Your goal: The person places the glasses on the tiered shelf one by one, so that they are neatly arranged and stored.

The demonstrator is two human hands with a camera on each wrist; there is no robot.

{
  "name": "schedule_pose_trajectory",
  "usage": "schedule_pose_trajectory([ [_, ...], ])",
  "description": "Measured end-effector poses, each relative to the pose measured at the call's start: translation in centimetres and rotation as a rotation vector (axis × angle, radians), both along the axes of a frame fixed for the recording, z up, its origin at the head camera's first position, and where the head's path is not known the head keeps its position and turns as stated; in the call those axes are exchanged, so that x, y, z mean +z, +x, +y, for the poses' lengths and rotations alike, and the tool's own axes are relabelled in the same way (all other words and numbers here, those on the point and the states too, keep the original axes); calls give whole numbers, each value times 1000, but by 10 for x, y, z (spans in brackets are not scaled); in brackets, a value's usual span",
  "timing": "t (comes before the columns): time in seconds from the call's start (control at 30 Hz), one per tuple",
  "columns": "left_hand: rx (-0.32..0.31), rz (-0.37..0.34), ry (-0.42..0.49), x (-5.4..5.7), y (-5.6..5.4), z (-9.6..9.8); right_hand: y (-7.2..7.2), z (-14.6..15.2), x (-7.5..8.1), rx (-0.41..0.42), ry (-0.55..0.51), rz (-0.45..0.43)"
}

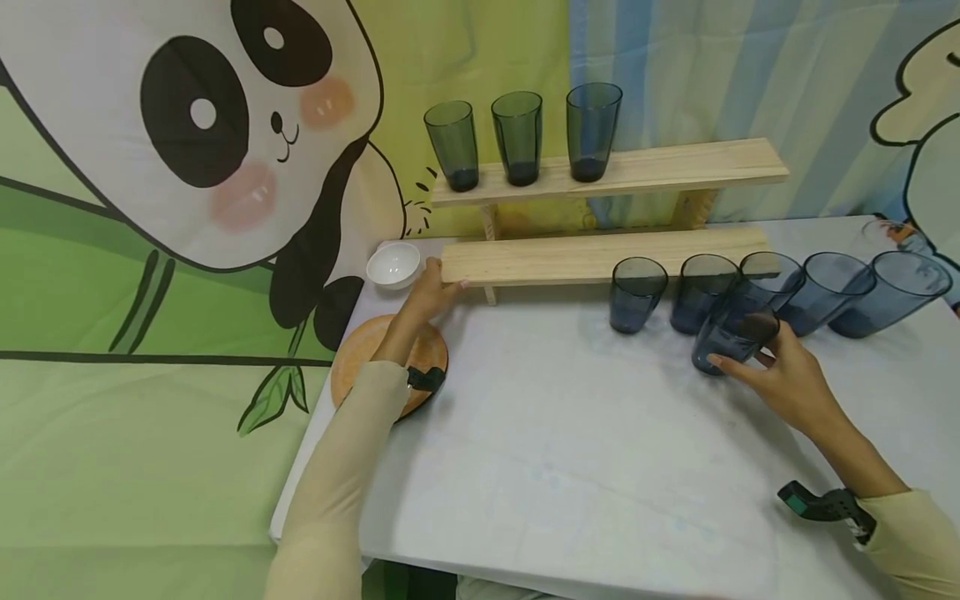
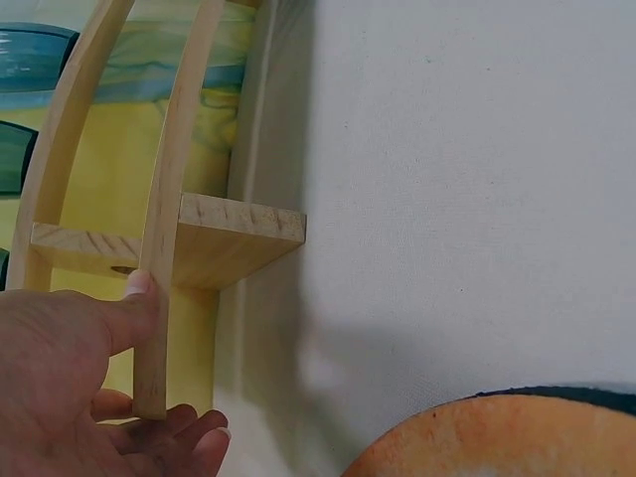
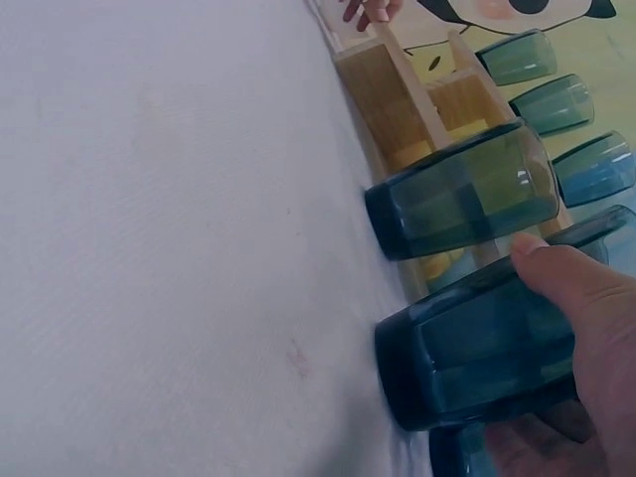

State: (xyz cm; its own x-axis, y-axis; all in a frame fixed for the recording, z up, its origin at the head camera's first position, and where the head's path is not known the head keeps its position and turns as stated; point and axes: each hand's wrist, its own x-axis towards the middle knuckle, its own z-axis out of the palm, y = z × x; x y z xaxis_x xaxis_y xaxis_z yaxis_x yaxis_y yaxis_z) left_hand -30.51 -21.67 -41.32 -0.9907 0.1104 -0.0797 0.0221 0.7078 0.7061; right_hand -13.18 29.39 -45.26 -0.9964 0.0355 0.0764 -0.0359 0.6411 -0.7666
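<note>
My left hand [image 1: 427, 298] grips the left end of the lower board of a two-tier wooden shelf [image 1: 540, 260]; in the left wrist view, the thumb [image 2: 139, 286] lies on top and the fingers reach underneath. My right hand [image 1: 797, 382] holds a tinted drinking glass [image 1: 722, 343] from its right side, thumb and fingers around it, close over the table in front of a row of similar glasses. Leftmost in that row is a glass [image 1: 636, 302] by the shelf's front edge. Three more glasses, one of them a green-looking glass [image 1: 517, 137], stand upright on the top board.
A small white bowl [image 1: 392, 268] sits at the table's left edge beyond my left forearm. Below that forearm lies a round orange-brown wooden plate [image 1: 351, 360], partly covered. Further glasses, including a large one [image 1: 892, 296], stand at the right. Behind the shelf hangs a printed curtain [image 1: 480, 50].
</note>
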Motion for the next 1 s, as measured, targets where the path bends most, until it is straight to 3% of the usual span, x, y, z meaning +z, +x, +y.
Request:
schedule_pose_trajectory([
  [0.13, -4, -4, -5, 0, 0, 0, 1, 2, -4, -8, 5, 34],
  [0.37, -14, 0, -7, 0, -1, -1, 2, 3, -5, -2, -5, 17],
  [0.6, -11, -7, 4, -2, -2, -1, 10, 3, -3, 22, 10, 2],
  [1.0, -11, -18, 11, -2, -1, -1, 26, 0, -7, 95, -68, -3],
])
